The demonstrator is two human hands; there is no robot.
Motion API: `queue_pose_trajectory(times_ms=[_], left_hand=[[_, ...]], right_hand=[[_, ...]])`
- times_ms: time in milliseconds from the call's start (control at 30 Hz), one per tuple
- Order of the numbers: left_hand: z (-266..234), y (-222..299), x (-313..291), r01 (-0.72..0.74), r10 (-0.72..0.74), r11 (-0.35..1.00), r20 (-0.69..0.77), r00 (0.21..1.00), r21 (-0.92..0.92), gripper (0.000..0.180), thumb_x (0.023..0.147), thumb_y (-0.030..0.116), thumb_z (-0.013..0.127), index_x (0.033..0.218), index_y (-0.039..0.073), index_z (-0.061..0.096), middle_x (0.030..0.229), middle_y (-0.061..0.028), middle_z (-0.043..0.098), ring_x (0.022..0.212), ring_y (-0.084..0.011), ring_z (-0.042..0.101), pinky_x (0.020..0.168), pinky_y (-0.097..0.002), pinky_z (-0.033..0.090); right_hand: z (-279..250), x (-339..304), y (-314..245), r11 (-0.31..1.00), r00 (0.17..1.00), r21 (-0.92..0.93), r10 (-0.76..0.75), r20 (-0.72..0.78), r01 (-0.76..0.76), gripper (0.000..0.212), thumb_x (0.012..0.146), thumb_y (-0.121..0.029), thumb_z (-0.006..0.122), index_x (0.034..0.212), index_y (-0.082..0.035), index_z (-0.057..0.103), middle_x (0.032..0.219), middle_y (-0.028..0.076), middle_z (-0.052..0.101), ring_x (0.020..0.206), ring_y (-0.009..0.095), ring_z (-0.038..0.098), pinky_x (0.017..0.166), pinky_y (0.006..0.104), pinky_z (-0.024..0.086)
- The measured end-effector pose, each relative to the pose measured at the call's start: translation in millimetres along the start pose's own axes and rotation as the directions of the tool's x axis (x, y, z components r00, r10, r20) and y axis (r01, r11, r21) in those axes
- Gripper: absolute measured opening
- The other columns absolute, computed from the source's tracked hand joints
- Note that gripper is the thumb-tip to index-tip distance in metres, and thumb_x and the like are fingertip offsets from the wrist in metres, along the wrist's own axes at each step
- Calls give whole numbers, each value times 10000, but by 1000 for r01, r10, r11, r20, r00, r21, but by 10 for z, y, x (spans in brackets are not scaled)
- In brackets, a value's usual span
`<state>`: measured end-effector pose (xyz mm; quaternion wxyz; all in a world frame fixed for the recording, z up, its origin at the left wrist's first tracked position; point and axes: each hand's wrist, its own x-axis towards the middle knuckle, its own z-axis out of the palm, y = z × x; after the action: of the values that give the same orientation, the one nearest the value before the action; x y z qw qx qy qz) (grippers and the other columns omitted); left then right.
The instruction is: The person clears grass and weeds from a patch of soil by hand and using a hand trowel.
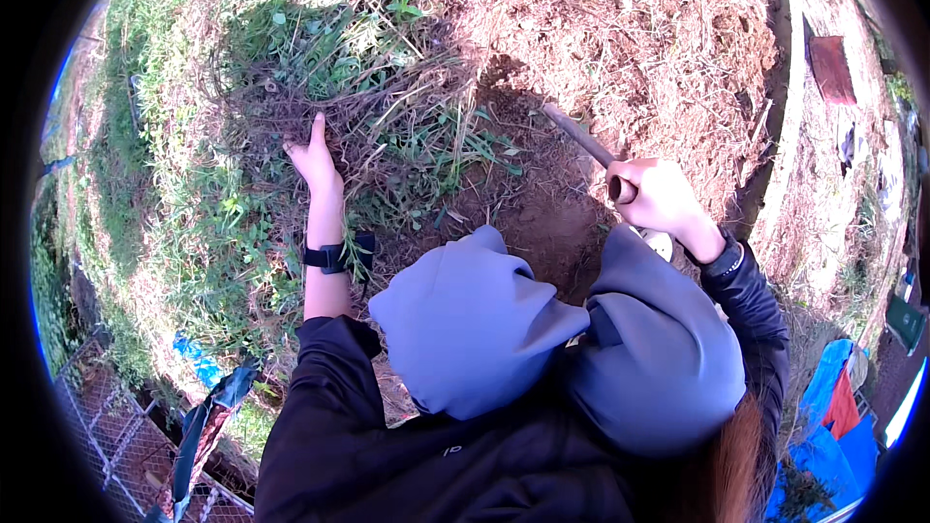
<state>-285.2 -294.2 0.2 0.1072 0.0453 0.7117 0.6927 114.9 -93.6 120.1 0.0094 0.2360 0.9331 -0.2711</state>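
Observation:
On the left, my left hand [315,157] is at the near edge of a tangled clump of weeds [387,102] with dry stems and roots. Its thumb points away from me, and the fingers are partly hidden in the stems they hold. My right hand [664,199] is closed round a dark tool with a hollow, tube-like handle end [621,191]. A narrow brownish shaft or blade [578,134] runs from that fist toward the far left, its tip over bare brown soil [547,223]. The tool's exact kind cannot be made out.
My knees in grey trousers [475,320] are bent close below the hands. Green weeds [223,223] grow along the left. Loose soil with dry straw [630,39] spreads beyond the tool. A pale straight edging [790,77] runs down the right; wire fencing [107,436] stands at lower left.

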Motion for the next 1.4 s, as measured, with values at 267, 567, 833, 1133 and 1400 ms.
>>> queue_pose_trajectory(times_ms=[267, 567, 833, 1133, 1400], left_hand=[[207, 1064, -529, -58, 55, 998, 85, 995, 29, 848, 765, 45, 665, 1370, -22, 75, 1354, -207, 248, 1242, -279, 327, 995, -355, 330], [1383, 1140, -1140, -913, 281, 274, 883, 376, 302, 670, 707, 250, 696, 1267, 57, 382, 1238, -174, 407, 1164, -310, 392, 979, -451, 320], [1557, 50, -644, -802, -29, -198, 815, 579, 563, 728, 616, 375, 735, 1218, 83, 449, 1065, -108, 536, 1004, -258, 507, 859, -404, 385], [1129, -22, -288, -824, 192, 142, 801, 567, 549, 288, 687, 176, 695, 899, 59, 538, 796, -109, 578, 785, -281, 585, 692, -381, 462], [1127, -113, -28, -670, 94, 351, 688, 720, 654, 311, 712, 244, 670, 955, 63, 601, 873, -142, 626, 799, -328, 597, 680, -392, 473]], right_hand=[[-420, -510, 127, 898, 991, -429, 125, 45, -94, 114, 657, -155, 597, 747, -130, 531, 617, 94, 525, 506, 259, 575, 461, 390, 455], [222, -522, 400, 953, 927, -92, 253, -276, -288, 184, 632, -121, 627, 804, -144, 566, 702, 76, 584, 550, 288, 575, 510, 374, 469], [162, -397, 427, 937, 918, 88, 350, -189, -339, 194, 625, -118, 652, 800, -131, 569, 642, 82, 586, 613, 268, 615, 558, 342, 481], [664, 396, 234, 909, 979, 378, 201, -38, -172, 143, 628, -134, 636, 751, -126, 563, 643, 111, 599, 621, 301, 610, 564, 365, 491], [1044, 638, 340, 808, 971, 567, 231, -55, -160, 188, 618, -146, 650, 794, -112, 591, 610, 82, 577, 567, 219, 594, 562, 305, 470]])
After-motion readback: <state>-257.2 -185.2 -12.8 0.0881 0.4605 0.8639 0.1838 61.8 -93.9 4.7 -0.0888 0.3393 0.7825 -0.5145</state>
